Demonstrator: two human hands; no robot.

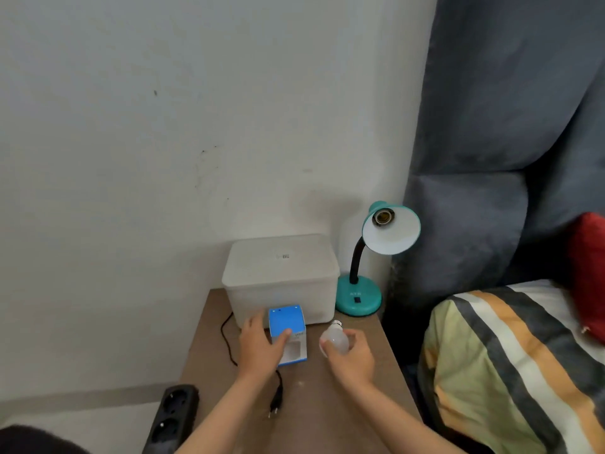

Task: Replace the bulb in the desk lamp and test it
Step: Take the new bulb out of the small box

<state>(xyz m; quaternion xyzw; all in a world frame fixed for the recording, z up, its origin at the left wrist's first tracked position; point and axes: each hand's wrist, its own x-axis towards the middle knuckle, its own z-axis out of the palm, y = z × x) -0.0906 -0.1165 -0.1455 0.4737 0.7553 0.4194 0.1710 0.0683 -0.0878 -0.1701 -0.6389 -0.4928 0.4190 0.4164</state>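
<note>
Only the head camera here, looking down at a small brown counter (327,404) squeezed between a white wall and a bed.

The left hand (260,347) is sitting on the blue and white bulb box (288,335), which is standing on the counter just in front of a frosted plastic storage box (281,276). The thumb is curling over the blue top while the palm and fingers are wrapping the left side, so that grip is grasping the box.

The right hand (352,355) is holding a white bulb (335,339) just right of the box, low over the counter. Fingers are curling round the glass, and the metal screw end is pointing up and away toward the lamp. So that grip is clenched around the bulb.

The teal desk lamp (366,257) is standing at the back right corner of the counter, right beside the storage box. Its shade is tilting toward the camera, and the socket (382,217) inside is showing bare, with no bulb in it. There's a black switch on the base.

A black cord (229,342) is running down the counter's left side and under the left wrist, ending in a plug (275,409) lying loose on the counter. A black power strip (173,417) is sitting at the near left edge, close to the plug but not connected to it.

On the right, a striped pillow (510,365) is lying on the bed against a grey padded headboard (491,126), with something red (589,273) at the frame edge.
</note>
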